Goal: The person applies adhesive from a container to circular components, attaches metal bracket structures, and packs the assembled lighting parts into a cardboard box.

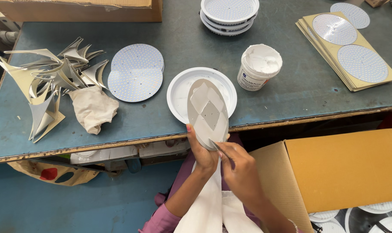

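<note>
My left hand (201,151) grips the near edge of a round grey disc (208,113), tilted up over the table edge, its back smeared with white paste in a criss-cross pattern. With a thin spreading tool (218,146) pinched in its fingers, my right hand (241,169) touches the tool's tip to the disc's lower edge. Behind the disc a white round lamp housing (178,92) lies on the table. An open white tub of white paste (259,67) stands just right of it.
Two round LED boards (136,72) lie left of the housing, beside a crumpled cloth (93,108) and a heap of cut card scraps (49,82). Stacked white housings (229,15) sit at the back. Card sheets with LED discs (349,49) lie far right. An open cardboard box (342,168) stands at my right.
</note>
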